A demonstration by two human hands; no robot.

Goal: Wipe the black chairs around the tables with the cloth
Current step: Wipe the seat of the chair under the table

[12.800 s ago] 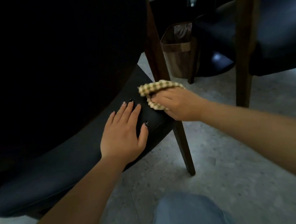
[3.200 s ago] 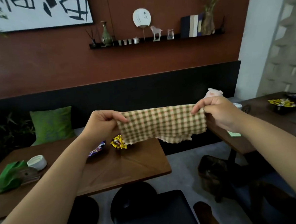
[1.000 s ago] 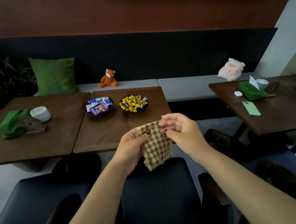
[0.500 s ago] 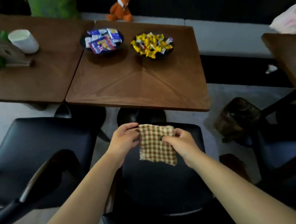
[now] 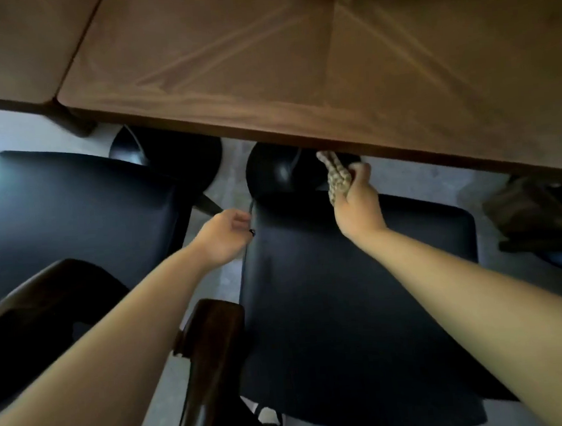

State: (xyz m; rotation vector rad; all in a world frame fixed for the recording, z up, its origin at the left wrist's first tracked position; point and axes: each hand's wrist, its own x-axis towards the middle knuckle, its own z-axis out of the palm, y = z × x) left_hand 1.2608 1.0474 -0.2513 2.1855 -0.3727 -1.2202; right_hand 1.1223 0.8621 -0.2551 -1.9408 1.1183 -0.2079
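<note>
A black chair seat lies right below me, pushed partly under a wooden table. My right hand grips the folded checked cloth at the seat's far edge, just under the table's rim. My left hand sits at the seat's left edge with its fingers curled against that edge. A second black chair seat stands to the left, with its dark wooden backrest near me.
A dark wooden chair post rises between the two seats close to me. Two round black table bases stand on the pale floor under the table. A brown woven bin sits at the right.
My head has dropped towards the chair. My left hand let go of the cloth and went to the seat's left edge. My right hand now holds the cloth alone, at the seat's far edge.
</note>
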